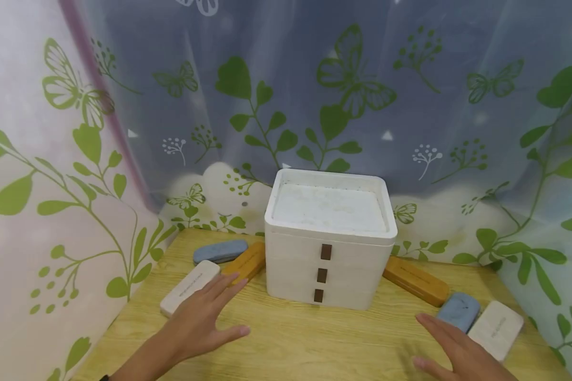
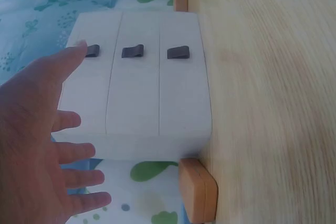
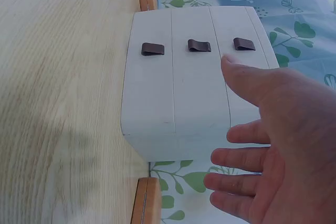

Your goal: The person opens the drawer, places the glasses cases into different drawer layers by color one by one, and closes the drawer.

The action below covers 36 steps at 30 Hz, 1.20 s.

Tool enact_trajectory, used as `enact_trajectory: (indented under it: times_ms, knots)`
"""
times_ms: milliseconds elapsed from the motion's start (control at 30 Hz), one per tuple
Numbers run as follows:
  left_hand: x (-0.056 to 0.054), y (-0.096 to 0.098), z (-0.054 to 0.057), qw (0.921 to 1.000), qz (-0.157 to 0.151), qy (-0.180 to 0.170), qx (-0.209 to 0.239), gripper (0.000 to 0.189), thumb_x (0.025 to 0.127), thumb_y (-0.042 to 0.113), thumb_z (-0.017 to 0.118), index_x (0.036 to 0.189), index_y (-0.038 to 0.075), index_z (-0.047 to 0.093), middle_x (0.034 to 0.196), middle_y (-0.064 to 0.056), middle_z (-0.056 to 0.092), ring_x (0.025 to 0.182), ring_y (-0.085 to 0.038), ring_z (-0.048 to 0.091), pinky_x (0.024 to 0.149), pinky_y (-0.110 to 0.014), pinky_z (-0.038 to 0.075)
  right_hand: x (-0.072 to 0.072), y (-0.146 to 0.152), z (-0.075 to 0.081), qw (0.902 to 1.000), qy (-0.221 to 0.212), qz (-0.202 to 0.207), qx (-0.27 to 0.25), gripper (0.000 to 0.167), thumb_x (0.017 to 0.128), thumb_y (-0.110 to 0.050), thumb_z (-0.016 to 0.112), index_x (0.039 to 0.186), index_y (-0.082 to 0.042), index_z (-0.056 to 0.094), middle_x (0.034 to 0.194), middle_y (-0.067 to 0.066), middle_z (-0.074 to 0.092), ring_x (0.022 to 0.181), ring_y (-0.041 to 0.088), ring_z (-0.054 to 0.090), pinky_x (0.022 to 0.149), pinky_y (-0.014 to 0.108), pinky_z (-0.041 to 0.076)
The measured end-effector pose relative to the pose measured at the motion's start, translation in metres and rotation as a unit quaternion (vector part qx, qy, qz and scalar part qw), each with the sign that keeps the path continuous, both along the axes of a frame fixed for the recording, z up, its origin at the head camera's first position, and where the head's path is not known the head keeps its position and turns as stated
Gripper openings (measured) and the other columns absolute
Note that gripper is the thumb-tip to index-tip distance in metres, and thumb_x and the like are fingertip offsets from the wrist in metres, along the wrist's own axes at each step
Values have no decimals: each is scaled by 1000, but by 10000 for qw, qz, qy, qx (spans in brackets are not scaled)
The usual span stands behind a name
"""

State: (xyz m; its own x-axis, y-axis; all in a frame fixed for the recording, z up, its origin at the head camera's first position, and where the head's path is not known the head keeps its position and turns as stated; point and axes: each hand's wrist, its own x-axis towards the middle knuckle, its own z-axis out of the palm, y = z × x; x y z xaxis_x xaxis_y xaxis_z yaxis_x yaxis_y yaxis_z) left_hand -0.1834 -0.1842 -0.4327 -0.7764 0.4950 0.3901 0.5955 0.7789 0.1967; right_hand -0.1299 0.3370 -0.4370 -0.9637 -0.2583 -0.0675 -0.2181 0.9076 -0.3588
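Note:
A white three-drawer box with brown pull tabs and a shallow recessed top stands at the back of the wooden table. My left hand hovers in front of it on the left, fingers spread, holding nothing. Close to those fingers lie a white case with faint lettering and an orange case. On the other side my right hand, partly cut off by the frame's bottom edge, has its fingers extended and holds nothing. Beside it are a blue case and a second white case.
Another blue case lies at the back left, and another orange case touches or nearly touches the box's right side. A curtain with leaf and butterfly prints hangs behind the table, and similar printed sheets flank both sides.

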Motion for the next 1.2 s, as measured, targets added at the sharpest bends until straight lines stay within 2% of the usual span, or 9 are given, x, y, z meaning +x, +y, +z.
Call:
enact_trajectory:
  times_ms: [100, 167, 267, 433, 567, 733, 933, 1067, 1200]
  knots:
    - [-2, 3, 2, 9997, 26, -203, 107, 85, 91, 67, 67, 159, 23, 43, 163, -9, 46, 142, -42, 52, 102, -62, 53, -7, -3, 6, 9989, -410, -77, -230, 85, 99, -57, 62, 158, -1, 38, 154, 33, 46, 131, 53, 55, 93, 67, 53]
    - [-3, 5, 4, 9995, 31, -289, 160, 85, 91, 68, 67, 160, 24, 42, 163, -8, 46, 142, -42, 53, 103, -62, 53, -11, -6, 10, 9978, -525, -107, -388, 83, 100, -55, 62, 157, 0, 38, 153, 33, 47, 130, 52, 57, 93, 65, 54]
    - [-4, 7, 5, 9993, 3, -287, 245, 84, 91, 67, 67, 159, 24, 43, 162, -8, 47, 142, -40, 53, 104, -62, 52, -13, -9, 14, 9973, -446, -22, -583, 78, 101, -49, 63, 155, 3, 41, 151, 33, 50, 127, 51, 60, 91, 64, 55]
    - [-7, 9, 9, 9989, -21, -242, 395, 81, 92, 63, 69, 158, 21, 46, 161, -7, 49, 141, -36, 54, 102, -59, 54, -14, -14, 16, 9971, -207, 47, -737, 71, 103, -44, 62, 154, 1, 44, 150, 31, 53, 125, 48, 63, 90, 62, 56]
    - [-10, 11, 15, 9954, 52, -728, 618, 82, 93, 64, 67, 159, 22, 44, 162, -6, 48, 144, -36, 51, 106, -61, 50, -15, -16, 19, 9963, -225, 59, -831, 69, 104, -44, 61, 154, 0, 43, 153, 30, 51, 126, 48, 62, 91, 63, 56]
    - [-15, 13, 21, 9835, 128, -1447, 1078, 85, 93, 65, 66, 159, 19, 42, 162, -7, 47, 147, -37, 48, 114, -63, 44, -18, -21, 23, 9918, -497, 4, -1181, 69, 106, -43, 57, 156, 2, 40, 156, 31, 46, 128, 50, 61, 96, 63, 55]
    - [-23, 13, 26, 9702, -18, -1881, 1525, 79, 96, 57, 67, 160, 18, 40, 161, -12, 48, 143, -40, 52, 109, -63, 48, -21, -29, 26, 9828, -653, -92, -1727, 66, 108, -41, 54, 158, -1, 38, 157, 27, 47, 132, 45, 60, 98, 51, 58]
    - [-31, 12, 28, 9570, -45, -2224, 1861, 75, 99, 52, 66, 161, 19, 39, 162, -11, 47, 140, -41, 55, 105, -59, 53, -26, -35, 28, 9662, -1061, -255, -2335, 68, 107, -41, 55, 160, -4, 35, 160, 25, 44, 137, 45, 56, 95, 46, 60]
    - [-39, 11, 31, 9371, -54, -2678, 2238, 72, 101, 49, 63, 162, 20, 37, 164, -10, 44, 144, -41, 51, 110, -59, 50, -32, -41, 29, 9483, -1324, -318, -2866, 66, 108, -40, 54, 161, -6, 34, 161, 23, 44, 142, 46, 51, 98, 46, 59]
